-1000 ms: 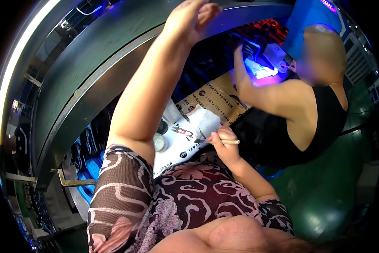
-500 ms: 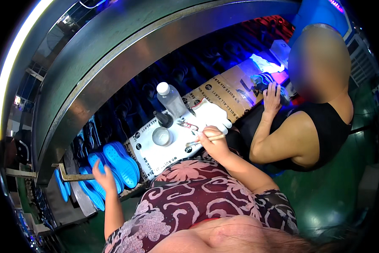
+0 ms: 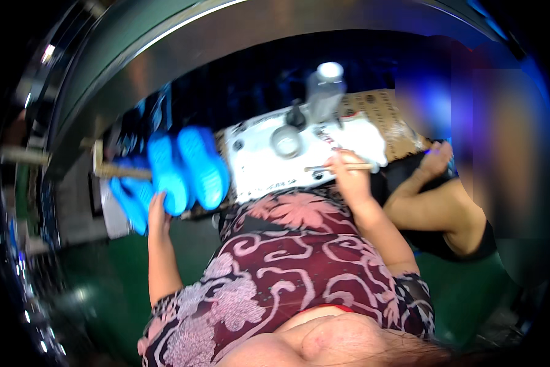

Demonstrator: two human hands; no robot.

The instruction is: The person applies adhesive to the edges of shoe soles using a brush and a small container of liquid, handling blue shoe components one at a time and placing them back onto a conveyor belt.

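Note:
At the near end of a blue clog point(image 3: 168, 174), my left hand point(image 3: 158, 208) has its fingers closed against the clog's edge; blur softens the grip. Beside it stands another blue clog point(image 3: 203, 168), and several more lie to the left. My right hand point(image 3: 350, 173) is closed round a thin brush point(image 3: 361, 166) with a pale wooden handle, its tip pointing left over the white sheet point(image 3: 256, 177). Beyond the tip are a small clear cup point(image 3: 286, 142) and a dark nozzle bottle point(image 3: 295, 116).
A clear bottle with a white cap point(image 3: 330, 72) stands at the back of the sheet. A white glove point(image 3: 366, 140) lies right of it on brown cardboard point(image 3: 397, 125). A co-worker's arm point(image 3: 431, 202) is close on the right. A wooden bracket point(image 3: 119, 171) sticks out by the clogs.
My left hand has come from above the clogs to the near end of one, its spread fingers now closing on it. The view has swung left. My right hand still holds the brush.

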